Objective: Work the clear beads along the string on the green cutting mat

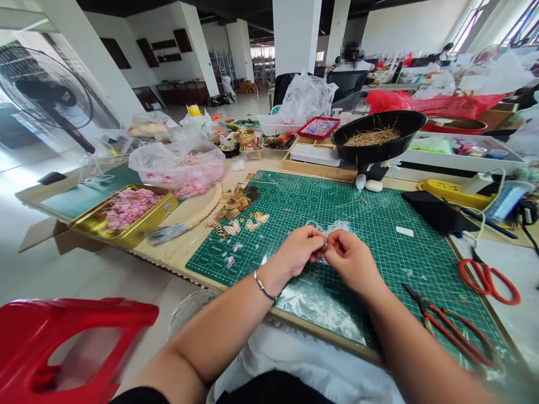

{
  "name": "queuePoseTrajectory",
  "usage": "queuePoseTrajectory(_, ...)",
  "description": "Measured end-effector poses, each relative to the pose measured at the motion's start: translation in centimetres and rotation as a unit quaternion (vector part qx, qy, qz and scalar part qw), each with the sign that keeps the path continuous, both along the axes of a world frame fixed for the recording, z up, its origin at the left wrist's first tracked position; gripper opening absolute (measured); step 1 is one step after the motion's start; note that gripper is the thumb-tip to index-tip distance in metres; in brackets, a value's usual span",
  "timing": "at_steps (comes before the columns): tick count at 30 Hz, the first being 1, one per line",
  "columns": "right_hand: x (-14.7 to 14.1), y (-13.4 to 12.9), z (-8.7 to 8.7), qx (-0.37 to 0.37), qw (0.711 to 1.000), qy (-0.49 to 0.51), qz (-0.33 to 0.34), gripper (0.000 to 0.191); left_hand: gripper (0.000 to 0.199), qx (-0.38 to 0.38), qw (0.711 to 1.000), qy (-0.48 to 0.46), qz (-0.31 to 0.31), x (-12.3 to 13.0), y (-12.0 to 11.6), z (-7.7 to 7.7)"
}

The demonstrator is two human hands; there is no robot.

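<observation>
One gold metal tin of pink flowers sits far left. Four flat butterfly pieces lie on the gridded green cutting mat. Left hand and right hand pinch one small clear trinket at the mat's near middle. Two red-handled pliers lie right.

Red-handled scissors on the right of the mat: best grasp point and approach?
Grip the red-handled scissors at the pivot neck, just ahead of the two loops, coming straight down. They lie flat on the table, shut, blades pointing away up-left, with bare surface around them, so fingers probably fit either side.
</observation>
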State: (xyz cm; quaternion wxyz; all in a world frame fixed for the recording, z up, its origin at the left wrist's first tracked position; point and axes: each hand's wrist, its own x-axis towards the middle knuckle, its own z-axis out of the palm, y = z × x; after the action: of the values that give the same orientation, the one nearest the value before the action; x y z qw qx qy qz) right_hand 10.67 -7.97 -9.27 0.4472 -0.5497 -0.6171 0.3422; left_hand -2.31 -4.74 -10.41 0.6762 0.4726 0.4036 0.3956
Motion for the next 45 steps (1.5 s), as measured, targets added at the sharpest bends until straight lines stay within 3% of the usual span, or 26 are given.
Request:
queuePoseTrajectory(3,-0.1,0.1,-0.1,-0.011,0.999,0.051,-0.002,0.01,0.004,-0.017,0.999,-0.037,-0.002,-0.1,0.1,0.1)
queuePoseTrajectory(7,-0.4,0.7,-0.5,-0.091,0.975,0.203,0.025,0.01,0.004,0.022,0.999,-0.007,0.033,0.0,-0.2,0.5)
queuePoseTrajectory(12,-0.1,0.8,-0.3,-0.208,0.91,0.352,0.076,0.017,0.004,0.162,0.978,0.094,0.097,-0.6,-0.2,0.6)
queuePoseTrajectory(16,0.7,0.8,0.2,-0.248,0.848,0.454,0.119,0.024,0.004,0.174,0.965,0.073,0.183,-1.6,0.9,0.2)
queuePoseTrajectory(19,1.0,1.0,0.6,-0.262,0.82,0.495,0.119,0.019,0.01,0.159,0.977,0.035,0.138,-1.7,1.2,0.2)
queuePoseTrajectory(22,0.9,1.2,0.7,-0.273,0.823,0.491,0.083,0.019,0.016,0.134,0.987,0.03,0.083,-1.4,1.0,0.4)
queuePoseTrajectory(26,0.8,1.1,0.5,-0.268,0.848,0.452,0.071,0.024,0.017,0.108,0.991,0.04,0.073,-1.2,0.6,0.5)
queuePoseTrajectory(30,0.3,1.0,0.1,-0.233,0.896,0.376,0.04,0.014,0.017,0.096,0.991,0.054,0.071,-0.9,0.4,0.5)
queuePoseTrajectory(33,0.0,1.0,-0.2,-0.2,0.937,0.287,0.018,0.022,0.016,0.096,0.991,0.061,0.072,-0.7,0.3,0.4)
queuePoseTrajectory(35,-0.1,0.9,-0.3,-0.184,0.949,0.256,0.018,0.025,0.016,0.093,0.992,0.055,0.065,-0.7,0.3,0.4)
queuePoseTrajectory(37,0.1,0.9,-0.3,-0.189,0.941,0.279,0.025,0.026,0.016,0.083,0.995,0.033,0.047,-0.7,0.3,0.4)
queuePoseTrajectory(42,0.8,0.9,-0.2,-0.25,0.88,0.392,0.095,0.027,0.021,0.038,0.998,-0.044,-0.018,-1.2,0.6,0.3)
queuePoseTrajectory(45,0.9,0.9,-0.2,-0.259,0.869,0.409,0.104,0.028,0.023,0.031,0.997,-0.054,-0.036,-1.4,0.8,0.2)
